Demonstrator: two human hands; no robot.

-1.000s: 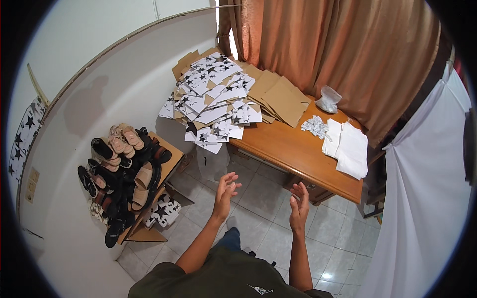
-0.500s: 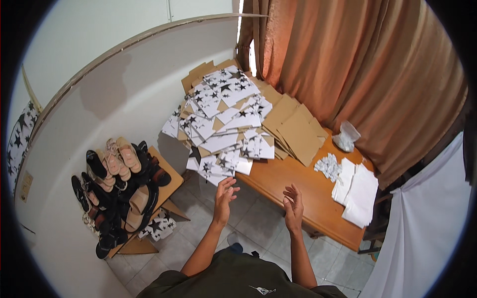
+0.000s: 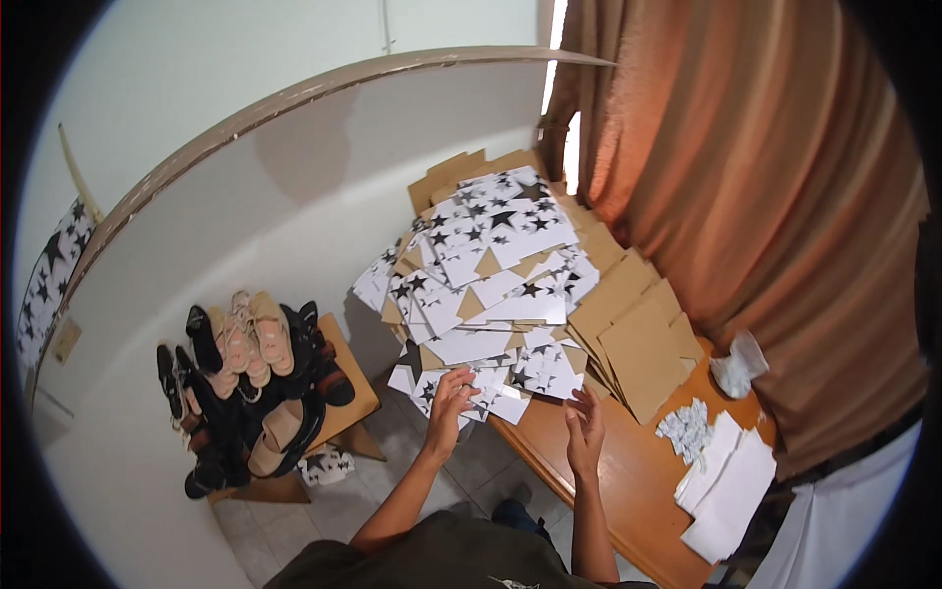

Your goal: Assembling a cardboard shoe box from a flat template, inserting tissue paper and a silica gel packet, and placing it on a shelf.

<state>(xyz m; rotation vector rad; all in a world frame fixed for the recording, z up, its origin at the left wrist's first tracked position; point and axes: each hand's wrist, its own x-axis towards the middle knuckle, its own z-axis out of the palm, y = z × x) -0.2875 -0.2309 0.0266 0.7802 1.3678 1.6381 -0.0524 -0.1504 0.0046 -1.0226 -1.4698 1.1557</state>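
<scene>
My left hand (image 3: 451, 410) is raised with its fingers apart, in front of the near edge of a heap of white cardboard pieces with black stars (image 3: 496, 221). My right hand (image 3: 586, 430), also open and holding nothing, hovers over the near edge of the wooden table (image 3: 613, 491). Between the two hands lies a flat star-printed piece (image 3: 548, 369). Whether either hand touches the cardboard I cannot tell; both look apart from it. Plain brown cardboard sheets (image 3: 643, 348) overlap along the heap's right side.
On the table's right are white folded papers or cloths (image 3: 731, 486), a cluster of small pale packets (image 3: 685, 430) and a clear plastic bag (image 3: 738, 365). Several shoes and sandals (image 3: 270, 334) crowd a small wooden stand (image 3: 355, 393) at left. A brown curtain (image 3: 756, 196) hangs behind the table.
My view has swung left and closer to the table, so the cardboard heap sits further right in it. Both hands have come nearer to the heap, still open.
</scene>
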